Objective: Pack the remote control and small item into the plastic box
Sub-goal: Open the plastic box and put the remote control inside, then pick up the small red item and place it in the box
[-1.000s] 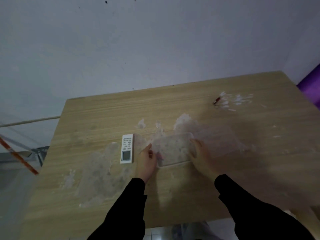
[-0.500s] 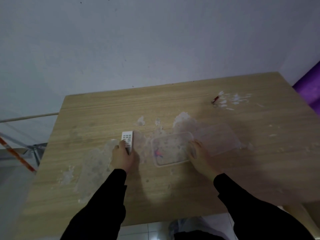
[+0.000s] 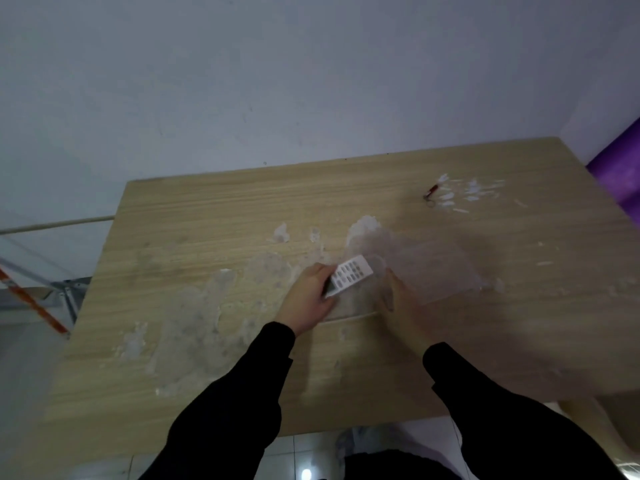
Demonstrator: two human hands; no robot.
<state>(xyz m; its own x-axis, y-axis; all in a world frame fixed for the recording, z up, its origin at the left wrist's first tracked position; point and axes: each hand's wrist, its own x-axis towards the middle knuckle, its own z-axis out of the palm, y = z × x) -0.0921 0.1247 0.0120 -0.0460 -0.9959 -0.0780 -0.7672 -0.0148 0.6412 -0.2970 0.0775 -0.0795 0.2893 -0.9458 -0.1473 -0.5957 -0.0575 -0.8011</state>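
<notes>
Lifted off the worktop (image 3: 207, 216) since half a second ago, the remote (image 3: 349, 276) now tilts over the box (image 3: 353, 306), clasped at its near end by the left hand (image 3: 308, 299). Right hand (image 3: 401, 303) steadies the box's right rim. Light, rigid, slick plastic; grip its long edges.

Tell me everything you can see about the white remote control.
The remote control is a slim white bar, apparently plastic, with rows of small dark buttons on its face. The left hand grips its near end, hiding that part. It is tilted, far end pointing up and right, over the clear plastic box, not yet lying flat inside. The picture is blurred, so finer detail is unreadable.
</notes>
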